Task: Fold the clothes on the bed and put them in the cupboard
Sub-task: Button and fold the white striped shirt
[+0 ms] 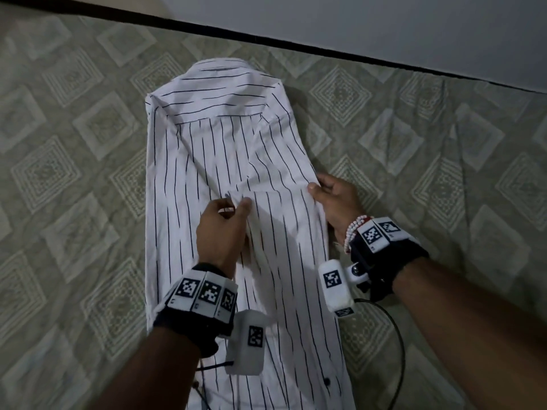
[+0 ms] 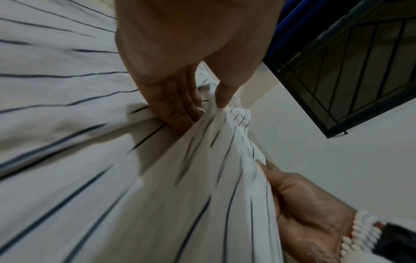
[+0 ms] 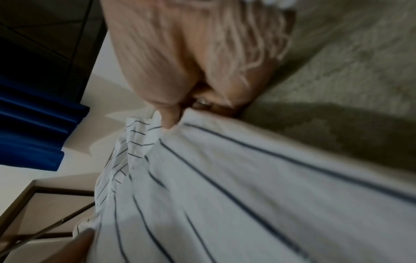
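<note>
A white shirt with thin dark stripes [image 1: 225, 161] lies back-up on the bed, collar toward the wall, its sides folded in. My left hand [image 1: 233, 207] pinches a fold of cloth near the shirt's middle between thumb and fingers; the left wrist view shows the fingers [image 2: 180, 110] gripping the striped shirt [image 2: 90, 160]. My right hand [image 1: 318, 187] grips the shirt's right folded edge, thumb on top. In the right wrist view the thumb [image 3: 168, 119] presses on the shirt [image 3: 225, 186].
The bed [image 1: 74, 143] is covered by a grey-green sheet with a diamond pattern. A pale wall [image 1: 384, 25] runs behind it past a dark edge. A black cable [image 1: 396, 335] loops beside my right wrist. A dark window grille [image 2: 349, 62] and a blue curtain [image 3: 33, 128] show in the wrist views.
</note>
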